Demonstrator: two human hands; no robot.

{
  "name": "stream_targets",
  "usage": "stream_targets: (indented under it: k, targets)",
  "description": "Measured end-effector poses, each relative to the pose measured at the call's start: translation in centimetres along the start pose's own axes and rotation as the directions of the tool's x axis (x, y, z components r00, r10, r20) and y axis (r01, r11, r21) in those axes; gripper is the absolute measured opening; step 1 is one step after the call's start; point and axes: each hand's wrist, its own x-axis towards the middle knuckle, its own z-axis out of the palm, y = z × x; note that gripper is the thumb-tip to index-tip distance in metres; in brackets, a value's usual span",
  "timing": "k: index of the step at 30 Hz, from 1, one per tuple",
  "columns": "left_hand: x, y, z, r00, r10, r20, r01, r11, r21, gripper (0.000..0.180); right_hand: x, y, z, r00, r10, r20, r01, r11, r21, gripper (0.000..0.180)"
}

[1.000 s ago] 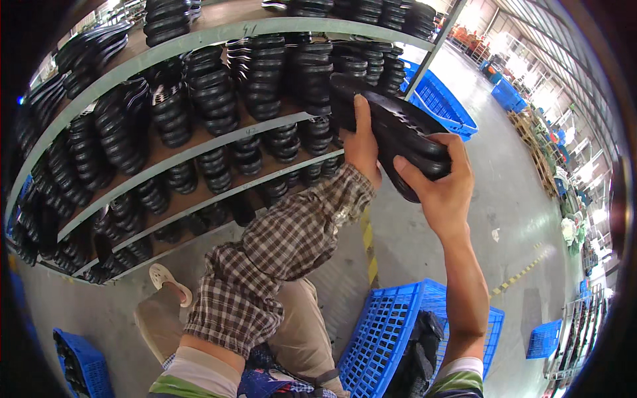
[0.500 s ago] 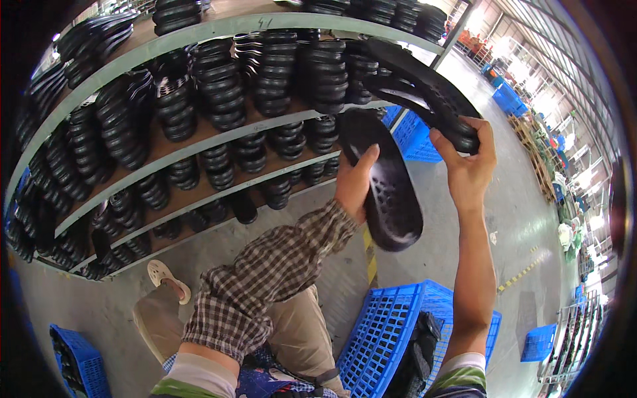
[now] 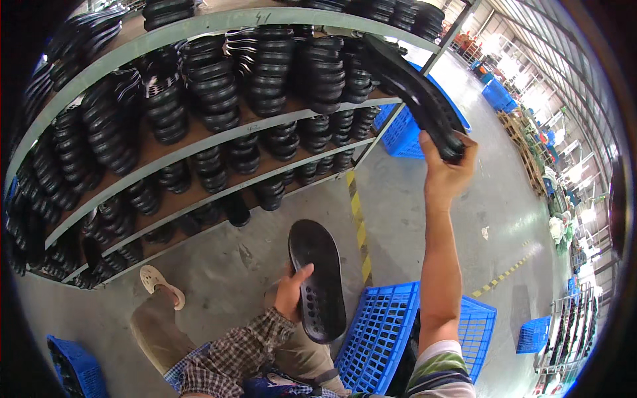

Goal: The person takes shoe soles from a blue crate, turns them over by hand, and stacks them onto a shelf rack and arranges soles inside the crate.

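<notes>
My left hand (image 3: pixel 290 290) grips a black shoe sole (image 3: pixel 318 249) by its edge, low in front of my legs. The thumb presses on its upper face, where a group of round hollows shows near the lower end. Raised at the right, my right hand (image 3: pixel 451 166) is closed round the near end of black shoe soles (image 3: pixel 411 86). They tilt away toward the shelf's right end, and I cannot tell how many lie together there. Stacks of similar black soles (image 3: pixel 212 86) fill the shelves at the left.
A metal-edged shelf rack (image 3: pixel 152 152) spans the left and far side. Near my right arm stands a blue crate (image 3: pixel 381 331) with dark things inside. Another blue crate (image 3: pixel 405 136) is beyond the rack's end. Yellow-black tape (image 3: pixel 358 225) marks the floor.
My left hand has drawn its sole down toward my legs, away from the other soles. The soles in my right hand, spread apart before, now lie close together; that hand moved slightly left.
</notes>
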Motion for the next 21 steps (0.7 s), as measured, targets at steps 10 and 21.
stream_targets:
  k: [10,21]
  targets:
    - [-1.5,-3.1,-0.8,0.990,0.098,0.100,-0.111,0.985,0.132,0.057,1.9,0.6,4.4,1.000,0.018,-0.019,-0.020,0.995,-0.098,0.049]
    - [-0.8,-3.0,-2.0,0.982,0.118,0.150,-0.147,0.969,0.201,0.062,8.5,6.2,14.0,0.995,0.003,0.104,0.004,0.998,-0.066,0.059]
